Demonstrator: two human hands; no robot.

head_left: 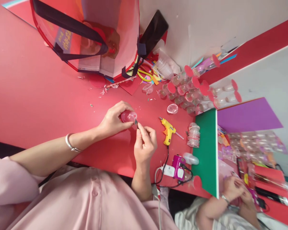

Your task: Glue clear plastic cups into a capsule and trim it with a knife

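My left hand [115, 118], a bracelet on its wrist, is closed around a small clear plastic cup [128, 116] above the red table. The cup lies on its side, its base towards my right hand. A small round mark or hole shows in that base. My right hand [146, 143] pinches a small dark pointed blade-like tool [136, 121], its tip at the cup's base; its handle is hidden in my fingers. To the right of my hands lies a yellow glue gun [168, 130]. A clear round lid [172, 109] rests above it.
Stacked cups with red discs [194, 86] stand at the back right. A clear bag [86, 41] with dark straps sits at the back left. A green divider [206, 150] borders the right side; a power adapter [179, 166] trails cables. Beyond it are a co-worker's hands [237, 188].
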